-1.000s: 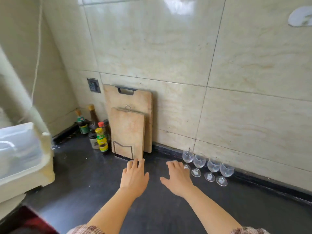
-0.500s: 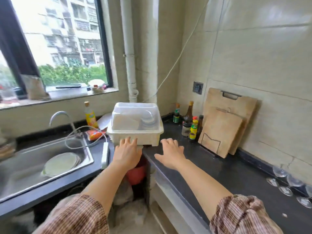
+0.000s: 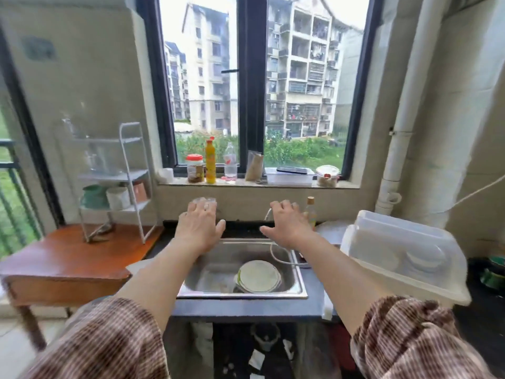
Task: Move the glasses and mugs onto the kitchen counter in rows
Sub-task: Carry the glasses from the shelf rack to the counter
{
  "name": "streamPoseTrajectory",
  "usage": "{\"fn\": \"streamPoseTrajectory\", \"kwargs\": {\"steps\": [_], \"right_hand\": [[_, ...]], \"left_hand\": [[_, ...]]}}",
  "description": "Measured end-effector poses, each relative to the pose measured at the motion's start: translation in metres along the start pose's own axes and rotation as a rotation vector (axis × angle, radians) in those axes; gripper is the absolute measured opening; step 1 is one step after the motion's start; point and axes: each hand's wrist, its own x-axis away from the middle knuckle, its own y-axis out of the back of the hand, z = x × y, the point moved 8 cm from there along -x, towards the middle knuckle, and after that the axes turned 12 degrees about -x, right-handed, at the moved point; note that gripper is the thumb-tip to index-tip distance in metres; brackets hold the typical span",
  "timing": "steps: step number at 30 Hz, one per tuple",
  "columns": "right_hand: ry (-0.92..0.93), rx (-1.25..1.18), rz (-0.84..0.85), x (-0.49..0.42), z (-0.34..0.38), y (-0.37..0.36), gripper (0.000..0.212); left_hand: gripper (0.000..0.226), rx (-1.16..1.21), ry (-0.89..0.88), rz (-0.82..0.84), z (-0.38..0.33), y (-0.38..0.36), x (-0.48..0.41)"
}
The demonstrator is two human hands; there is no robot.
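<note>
A kitchen window with a black frame looks out on pale apartment blocks and green growth. At the far left stands a wooden table (image 3: 62, 258), and on it a white wire rack (image 3: 109, 177). The rack's upper shelf holds clear glassware (image 3: 99, 160), too blurred to count. The shelf below carries a green mug (image 3: 94, 197) and a white mug (image 3: 118, 198) side by side.

Along the window sill (image 3: 240, 183) stand a red-lidded jar (image 3: 195, 168), a yellow bottle (image 3: 210, 161) and a clear plastic bottle (image 3: 230, 162).

The person's left hand (image 3: 200, 227) hovers palm down above the back edge of the steel sink (image 3: 218, 258), fingers spread and holding nothing. A clear glassy shape (image 3: 204, 200) shows just past its fingertips; whether they touch it cannot be told. A white plate (image 3: 258, 276) lies in the sink basin.

The right hand (image 3: 288, 225) hovers beside the left, also palm down, fingers splayed and empty. Just right of it stands a small corked bottle (image 3: 310, 212). Farther right, a white dish box with a clear lid (image 3: 404, 253) sits on the dark counter (image 3: 246, 307).
</note>
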Motion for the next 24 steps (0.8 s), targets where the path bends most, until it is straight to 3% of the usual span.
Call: {"fn": "streamPoseTrajectory", "kwargs": {"steps": [7,24], "right_hand": [[0.266,-0.055,-0.047,-0.131,0.139,-0.017,0.069],[0.492,-0.023,-0.008,-0.383,0.386,-0.114,0.064]], "left_hand": [[0.057,-0.112,0.172,-0.014,0.160,0.009,-0.082],[0.057,0.074,0.462,-0.072,0.415,-0.022,-0.255]]}}
